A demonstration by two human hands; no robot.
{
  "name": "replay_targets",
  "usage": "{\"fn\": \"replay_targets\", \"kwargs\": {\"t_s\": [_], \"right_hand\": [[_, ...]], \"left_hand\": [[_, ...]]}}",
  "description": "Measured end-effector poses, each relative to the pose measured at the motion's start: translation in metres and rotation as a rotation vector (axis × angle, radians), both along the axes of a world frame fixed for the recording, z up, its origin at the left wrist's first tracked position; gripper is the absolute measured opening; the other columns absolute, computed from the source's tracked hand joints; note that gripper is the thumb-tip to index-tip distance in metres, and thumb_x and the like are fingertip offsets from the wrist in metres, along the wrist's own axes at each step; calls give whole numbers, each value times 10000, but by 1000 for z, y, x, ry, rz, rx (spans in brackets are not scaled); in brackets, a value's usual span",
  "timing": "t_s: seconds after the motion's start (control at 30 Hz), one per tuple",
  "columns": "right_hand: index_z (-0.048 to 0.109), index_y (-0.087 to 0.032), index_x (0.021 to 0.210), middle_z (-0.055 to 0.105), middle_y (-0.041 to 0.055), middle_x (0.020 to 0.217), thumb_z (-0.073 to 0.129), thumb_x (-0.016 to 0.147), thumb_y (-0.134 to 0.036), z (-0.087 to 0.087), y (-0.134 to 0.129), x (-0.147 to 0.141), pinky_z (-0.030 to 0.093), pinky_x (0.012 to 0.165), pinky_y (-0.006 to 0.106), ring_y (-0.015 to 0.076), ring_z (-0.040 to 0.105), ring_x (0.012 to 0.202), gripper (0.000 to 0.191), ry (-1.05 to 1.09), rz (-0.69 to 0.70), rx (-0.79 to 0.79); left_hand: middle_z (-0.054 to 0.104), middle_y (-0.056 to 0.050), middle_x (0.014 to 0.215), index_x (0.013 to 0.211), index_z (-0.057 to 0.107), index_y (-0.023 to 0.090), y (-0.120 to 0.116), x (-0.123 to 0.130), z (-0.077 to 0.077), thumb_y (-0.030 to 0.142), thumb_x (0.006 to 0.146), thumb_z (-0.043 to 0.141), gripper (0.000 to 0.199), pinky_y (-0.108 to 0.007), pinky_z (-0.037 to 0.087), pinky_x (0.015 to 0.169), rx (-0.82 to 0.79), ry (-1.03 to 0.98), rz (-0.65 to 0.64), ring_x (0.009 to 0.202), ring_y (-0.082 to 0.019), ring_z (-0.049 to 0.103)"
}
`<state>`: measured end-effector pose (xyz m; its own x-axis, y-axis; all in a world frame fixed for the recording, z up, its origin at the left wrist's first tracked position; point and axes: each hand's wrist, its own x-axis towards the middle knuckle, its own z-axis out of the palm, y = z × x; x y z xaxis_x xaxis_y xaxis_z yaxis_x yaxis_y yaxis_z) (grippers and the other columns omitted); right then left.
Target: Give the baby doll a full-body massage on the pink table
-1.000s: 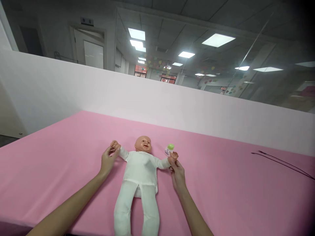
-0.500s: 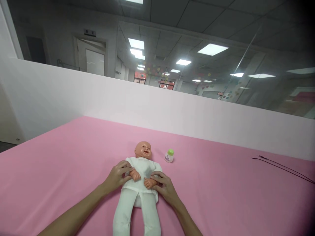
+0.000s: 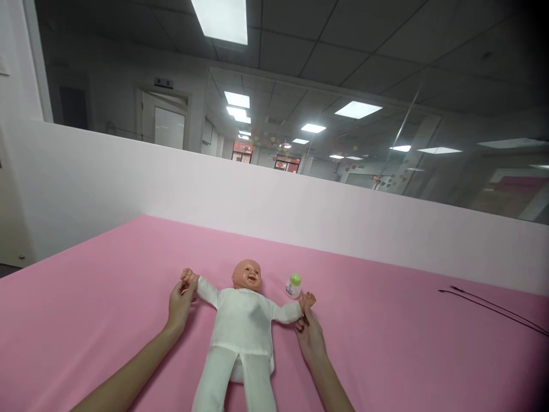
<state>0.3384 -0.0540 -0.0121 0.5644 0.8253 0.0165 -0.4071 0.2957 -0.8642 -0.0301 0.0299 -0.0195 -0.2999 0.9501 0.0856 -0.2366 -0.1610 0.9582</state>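
Doll (image 3: pixel 242 323), arms now swung outward from its belly.
With left hand (image 3: pixel 179 304) and right hand (image 3: pixel 311 339) we grasp its wrists, fingers curled round; bottle (image 3: pixel 293 288) near one arm.

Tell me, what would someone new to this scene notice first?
Probably the doll in white, lying face up on the pink cover, its arms spread, the left hand and right hand each holding one arm near its end. Next, the green-capped bottle, right of the doll's head in the picture. Then the bright ceiling light at the top, left of centre.
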Motion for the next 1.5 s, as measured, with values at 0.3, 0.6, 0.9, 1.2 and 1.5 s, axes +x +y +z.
{"fn": "replay_targets", "kwargs": {"t_s": [0.3,0.6,0.9,1.2,1.5], "right_hand": [[840,-239,874,743,104,968,937,626,-506,18,-18,-34,558,885,440,302,675,957,377,-602,357,163],[854,-290,945,710,96,1122,922,656,-421,9,-28,-56,535,890,403,291,668,1028,324,-881,593,103],[784,-227,904,659,1,683,848,722,-600,-5,0,-17,455,481,250,122,496,526,420,-220,130,18],[760,-248,924,605,-27,650,827,760,-589,1,-5,-5,404,458,247,111,440,503,385,-209,35,49],[828,-241,902,740,96,1055,952,613,-401,9,-22,-48,530,913,409,285,677,1024,352,-782,515,168]], "left_hand": [[713,-85,1036,968,776,253,-39,29,3,356,870,733,148,-361,555,788,482,529,-335,958,-255,667],[704,-91,1032,992,819,270,-44,34,-2,220,830,754,181,-392,557,906,605,608,-470,1042,-265,653],[715,-104,998,1028,682,181,-9,10,-10,659,856,663,508,-336,576,673,146,254,-39,914,-274,693],[691,-66,948,1010,670,189,-10,4,3,634,821,719,486,-309,556,672,131,143,-76,864,-237,676],[715,-59,945,1031,734,228,-39,18,4,445,904,701,254,-326,487,734,582,748,-498,854,-218,627]]}}
